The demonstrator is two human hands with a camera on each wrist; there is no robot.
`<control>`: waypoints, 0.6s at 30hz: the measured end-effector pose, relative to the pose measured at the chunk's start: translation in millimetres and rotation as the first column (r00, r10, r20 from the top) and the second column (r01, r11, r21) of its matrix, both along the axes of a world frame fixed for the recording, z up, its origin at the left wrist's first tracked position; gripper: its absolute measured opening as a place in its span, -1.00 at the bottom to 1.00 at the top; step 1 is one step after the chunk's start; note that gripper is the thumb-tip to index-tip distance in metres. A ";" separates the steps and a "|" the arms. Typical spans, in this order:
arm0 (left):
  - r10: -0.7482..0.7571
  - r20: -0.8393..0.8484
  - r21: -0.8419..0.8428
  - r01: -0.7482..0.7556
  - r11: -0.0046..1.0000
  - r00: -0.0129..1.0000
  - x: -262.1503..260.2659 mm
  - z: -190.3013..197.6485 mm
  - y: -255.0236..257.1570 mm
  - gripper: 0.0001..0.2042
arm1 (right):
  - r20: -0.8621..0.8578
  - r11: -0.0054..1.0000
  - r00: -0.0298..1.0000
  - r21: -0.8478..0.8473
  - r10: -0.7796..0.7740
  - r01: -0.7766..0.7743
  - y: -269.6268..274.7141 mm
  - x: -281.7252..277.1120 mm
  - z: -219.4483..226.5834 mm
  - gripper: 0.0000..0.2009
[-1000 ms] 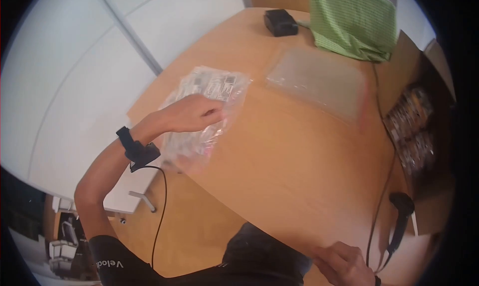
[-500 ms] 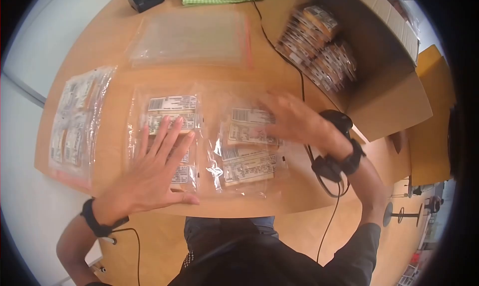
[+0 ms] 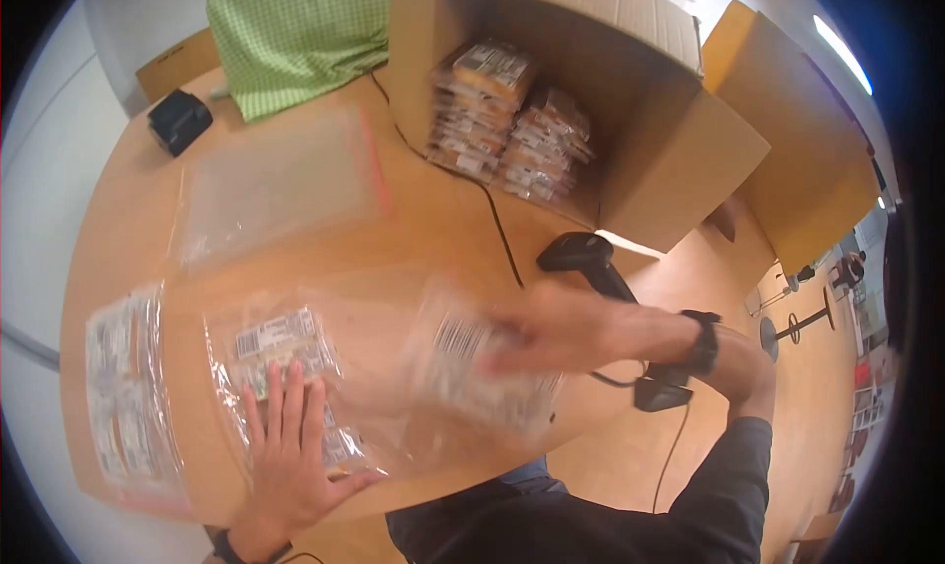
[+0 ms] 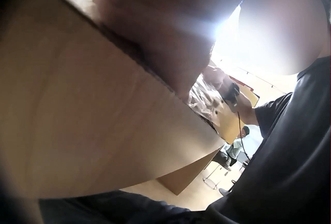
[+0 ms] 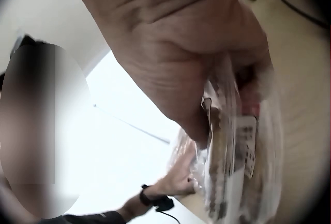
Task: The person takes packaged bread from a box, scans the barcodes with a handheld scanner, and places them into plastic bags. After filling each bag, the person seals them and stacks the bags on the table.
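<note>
Two hands, two clear packets

Two clear packets are handled on the tabletop [image 3: 423, 229]. The left hand [image 3: 290, 456], fingers spread and flat, is pressed on the labelled packet [image 3: 285, 367] at 7 o'clock. The right hand [image 3: 561, 328], blurred, is curled round a second packet [image 3: 482, 372] just right of the first; its grip is pinched on the plastic. A barcode scanner [image 3: 586, 259] is seen at 3 o'clock, a cardboard box [image 3: 650, 160] at 1, spare bags [image 3: 281, 180] at 11.

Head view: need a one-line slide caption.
Left hand presses flat on one clear bag of labelled packets while right hand grips a second bag, beside a barcode scanner.
</note>
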State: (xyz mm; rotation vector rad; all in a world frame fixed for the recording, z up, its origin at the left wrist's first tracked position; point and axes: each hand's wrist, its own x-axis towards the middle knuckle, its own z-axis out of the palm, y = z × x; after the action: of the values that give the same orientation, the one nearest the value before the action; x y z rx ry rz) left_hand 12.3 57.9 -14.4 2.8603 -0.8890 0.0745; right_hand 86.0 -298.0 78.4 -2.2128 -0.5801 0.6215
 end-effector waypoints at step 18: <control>-0.021 -0.019 0.054 0.022 0.998 1.000 -1.4 -1.3 1.3 0.19 | 0.082 0.285 0.279 0.447 -0.957 0.848 -142.5 221.3 -12.4 -0.37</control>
State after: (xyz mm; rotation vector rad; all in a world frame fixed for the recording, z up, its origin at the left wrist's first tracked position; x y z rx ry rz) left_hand 10.9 59.1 -15.7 2.8956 -0.9327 0.0211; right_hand 307.3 -440.5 65.9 -1.8802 0.5181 -0.4999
